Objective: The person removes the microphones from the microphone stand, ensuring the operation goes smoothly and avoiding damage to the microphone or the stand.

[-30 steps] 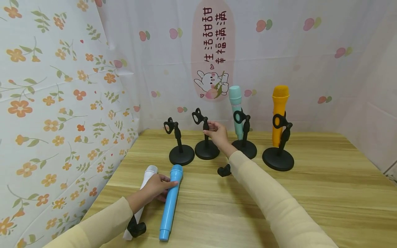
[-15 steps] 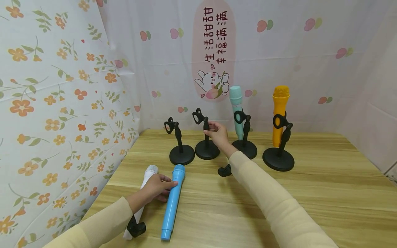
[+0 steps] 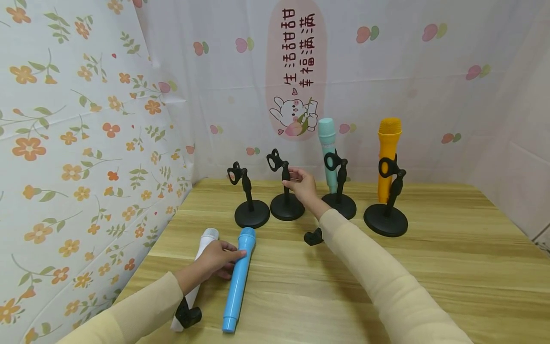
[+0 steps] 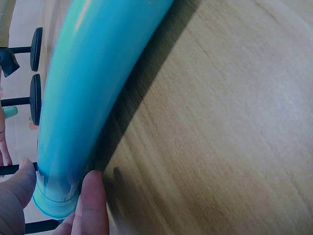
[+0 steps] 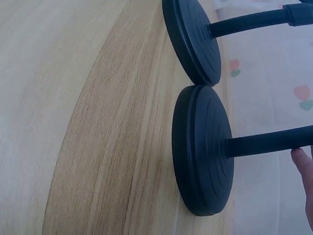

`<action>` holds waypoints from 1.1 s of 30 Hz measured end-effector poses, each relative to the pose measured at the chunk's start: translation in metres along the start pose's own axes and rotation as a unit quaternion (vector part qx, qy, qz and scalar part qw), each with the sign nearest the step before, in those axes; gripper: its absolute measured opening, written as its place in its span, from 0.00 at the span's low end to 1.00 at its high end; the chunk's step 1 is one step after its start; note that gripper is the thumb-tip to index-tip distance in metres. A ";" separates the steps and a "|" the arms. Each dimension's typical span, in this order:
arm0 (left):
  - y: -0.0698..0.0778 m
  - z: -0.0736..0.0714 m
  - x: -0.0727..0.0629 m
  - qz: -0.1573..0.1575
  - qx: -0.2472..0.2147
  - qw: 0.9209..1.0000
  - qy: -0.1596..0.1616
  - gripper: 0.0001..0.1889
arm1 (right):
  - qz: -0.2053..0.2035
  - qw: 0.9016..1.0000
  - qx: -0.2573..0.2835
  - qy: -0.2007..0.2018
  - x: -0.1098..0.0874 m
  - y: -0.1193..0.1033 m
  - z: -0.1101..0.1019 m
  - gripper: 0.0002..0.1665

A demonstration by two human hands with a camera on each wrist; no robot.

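In the head view my left hand (image 3: 218, 259) holds a blue microphone (image 3: 237, 286) near its head, thumb on top. The microphone lies on the table with its head pointing away from me; the left wrist view shows thumb and fingertips on either side of the blue body (image 4: 93, 93). Beside it lies a white microphone (image 3: 208, 239), partly hidden by that hand. My right hand (image 3: 301, 185) pinches the pole of a black microphone stand (image 3: 287, 208), second from the left, whose clip holds no microphone. A fingertip (image 5: 299, 159) meets the pole in the right wrist view.
An unfilled stand (image 3: 252, 214) is at the left of the row. Farther right, a mint microphone (image 3: 327, 138) and a yellow microphone (image 3: 389, 138) lean upright at two more stands. A floral curtain (image 3: 77, 143) borders the table's left side; a printed cloth (image 3: 386, 76) hangs behind.
The blue microphone has shifted very slightly to the right under my left hand. My right hand stays at the same stand pole.
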State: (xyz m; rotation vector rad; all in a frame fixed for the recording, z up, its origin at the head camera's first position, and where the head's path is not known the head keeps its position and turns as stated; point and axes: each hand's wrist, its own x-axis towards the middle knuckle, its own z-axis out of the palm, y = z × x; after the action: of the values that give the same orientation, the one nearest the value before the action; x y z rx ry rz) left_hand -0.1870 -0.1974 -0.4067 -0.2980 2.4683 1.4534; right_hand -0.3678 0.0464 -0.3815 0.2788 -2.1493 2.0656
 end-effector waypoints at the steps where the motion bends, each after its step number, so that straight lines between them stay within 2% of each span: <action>1: 0.001 -0.001 0.000 0.002 0.000 1.000 0.000 0.24 | 0.000 1.000 -0.001 -0.002 0.000 -0.001 -0.001 0.26; 6: 0.004 -0.005 -0.001 0.016 0.000 1.000 0.004 0.23 | 0.000 1.000 -0.005 -0.013 -0.002 -0.004 -0.006 0.27; 17: 0.015 -0.012 -0.002 0.024 -0.007 1.000 0.002 0.24 | 0.000 0.998 -0.022 -0.059 -0.009 -0.008 -0.027 0.27; 26: 0.025 -0.011 0.001 0.044 -0.014 0.999 0.017 0.24 | -0.017 0.996 -0.051 -0.072 -0.021 -0.002 -0.045 0.26; 33: 0.034 -0.013 0.006 0.046 -0.026 0.998 0.024 0.26 | -0.023 0.994 -0.070 -0.076 -0.031 -0.002 -0.062 0.26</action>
State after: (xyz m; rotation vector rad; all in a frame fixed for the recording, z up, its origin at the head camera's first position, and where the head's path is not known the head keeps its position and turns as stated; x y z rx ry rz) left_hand -0.2050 -0.1929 -0.3748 -0.2341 2.5161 1.5673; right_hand -0.3387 0.1090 -0.3843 0.4762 -2.3371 1.9155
